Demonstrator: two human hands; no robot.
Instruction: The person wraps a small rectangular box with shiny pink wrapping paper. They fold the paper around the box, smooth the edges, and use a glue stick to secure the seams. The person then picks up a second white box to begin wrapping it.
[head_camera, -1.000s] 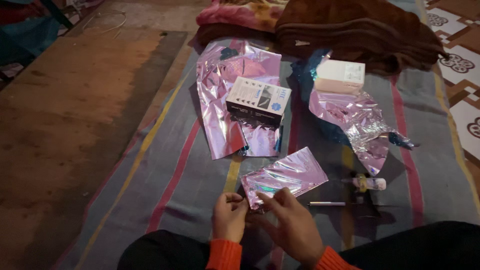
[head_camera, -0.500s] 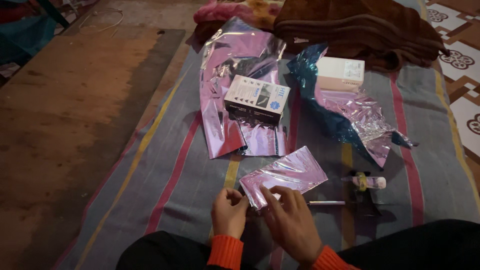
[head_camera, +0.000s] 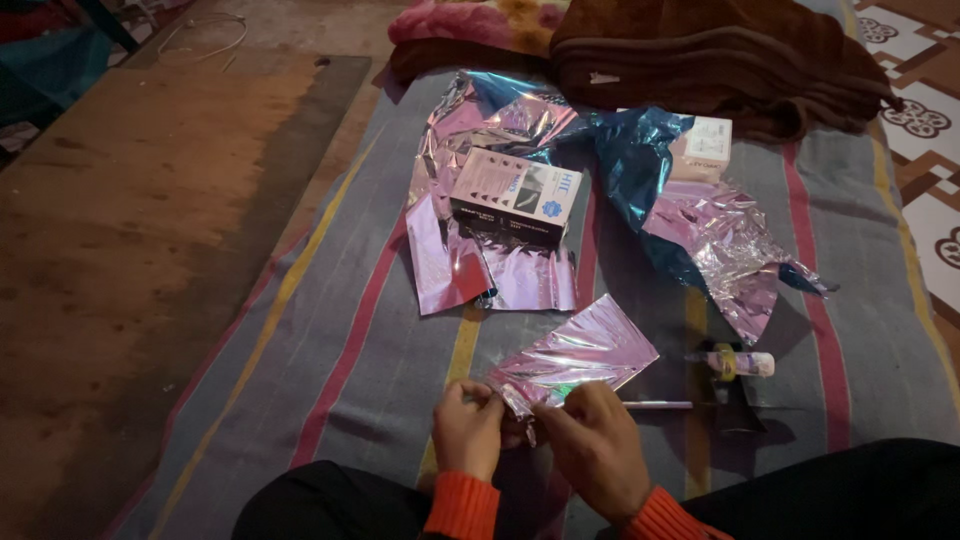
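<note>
Grip: the left hand (head_camera: 468, 428) and the right hand (head_camera: 597, 445) both have their fingers pinched shut on the near corner of a small shiny pink foil sheet (head_camera: 578, 355), low in the middle of the scene.
Foil sheet: its near edge is gathered and crumpled between the two hands; the far part lies flat on the striped grey mat (head_camera: 330, 340), angled up to the right.
Change from earlier: a second ago the right hand lay open and flat on the sheet; now it is curled tight, and the near corner has gone from flat to bunched.
Beyond the sheet: the dark printed cardboard box (head_camera: 516, 196) sits on a large crinkled pink foil wrap (head_camera: 470, 265), whose far end has folded down since half a second ago.
Far right: the pale small box (head_camera: 706, 146) is now half covered by a blue and pink crumpled foil (head_camera: 690, 215), where before its top was clear.
Right of the hands: a small tube with a yellow band (head_camera: 736, 363) and a thin silver stick (head_camera: 655, 405) lie on the mat, unmoved.
Far edge: a folded brown blanket (head_camera: 720, 60).
Hard to make out: fingertips are hidden under the bunched foil; the dark object under the tube is lost in shadow; orange cuffs and dark lap are cut off at the near edge.
</note>
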